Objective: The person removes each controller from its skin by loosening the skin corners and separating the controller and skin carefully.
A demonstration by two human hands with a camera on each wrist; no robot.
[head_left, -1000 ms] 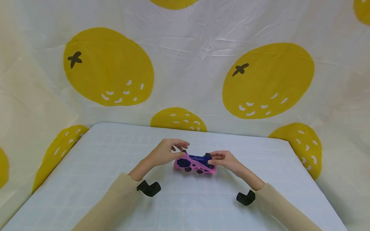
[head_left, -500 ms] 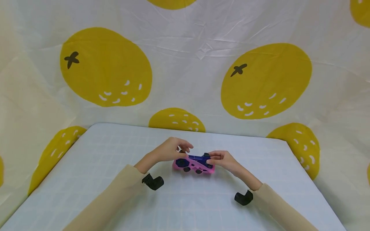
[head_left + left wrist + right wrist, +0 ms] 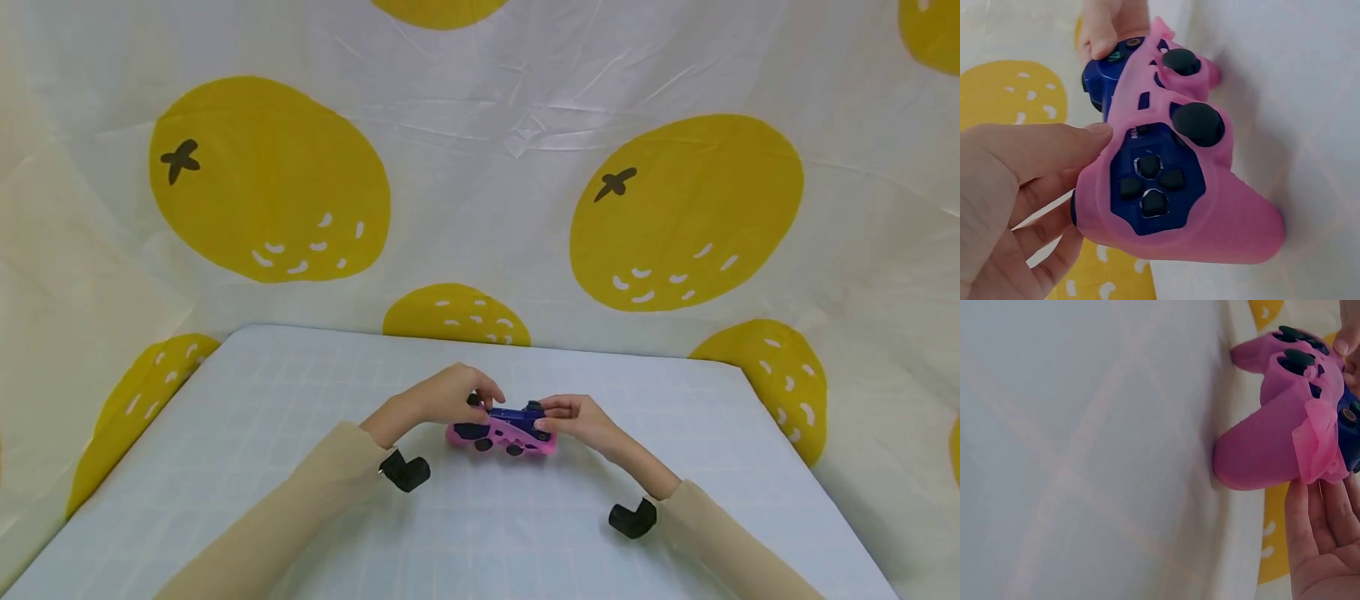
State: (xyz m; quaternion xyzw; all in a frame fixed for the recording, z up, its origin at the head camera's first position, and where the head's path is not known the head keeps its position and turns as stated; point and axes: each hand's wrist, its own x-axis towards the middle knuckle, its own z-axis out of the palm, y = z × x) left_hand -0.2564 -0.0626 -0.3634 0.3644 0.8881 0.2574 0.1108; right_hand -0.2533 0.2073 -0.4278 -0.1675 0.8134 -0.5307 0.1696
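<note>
A dark blue game controller [image 3: 1157, 169] with black sticks and buttons stands tilted on its grips on the table. A pink, rubbery-looking cover [image 3: 1235, 222] wraps its left end and lower side. At the right end the cover is bunched, and the blue shell shows. My left hand [image 3: 448, 394] pinches the cover's upper edge at the left end, with the thumb on the face and fingers behind. My right hand [image 3: 588, 423] holds the controller's right end between thumb and fingers. In the right wrist view, the bunched pink cover [image 3: 1319, 447] lies above my right fingers [image 3: 1300, 519].
A white table [image 3: 480, 533] with a faint grid lies beneath the controller. Behind it hangs a pale curtain [image 3: 480, 192] printed with big yellow fruit. Each wrist carries a small black camera [image 3: 632, 518].
My left hand has shifted right along the controller's top edge, its fingers curling further over. My right hand keeps its hold, and the controller stays nearly in place.
</note>
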